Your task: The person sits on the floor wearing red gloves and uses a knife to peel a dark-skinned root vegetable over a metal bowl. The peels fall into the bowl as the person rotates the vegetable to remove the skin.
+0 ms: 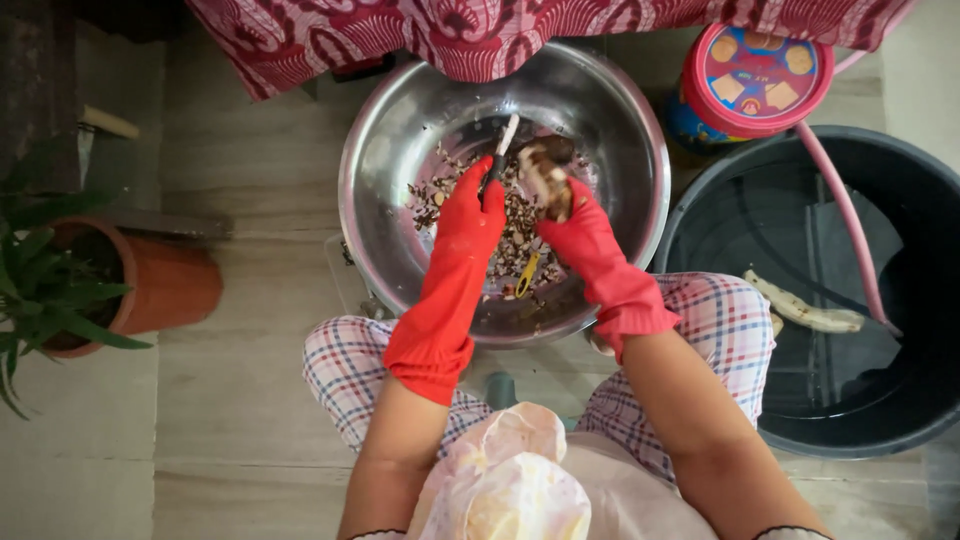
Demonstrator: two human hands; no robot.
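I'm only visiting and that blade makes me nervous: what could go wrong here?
1. The knife in the left hand works close to the right hand gripping the brown root; a slip could cut the glove.
2. Wet gloves may loosen the grip, dropping the root into the steel bowl.
3. Peelings could flick out onto the floor.

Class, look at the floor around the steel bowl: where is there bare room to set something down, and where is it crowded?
Bare floor lies between the plant pot and the steel bowl. It is crowded on the other side, where the bowl, the lidded tub and the dark bucket sit close together.
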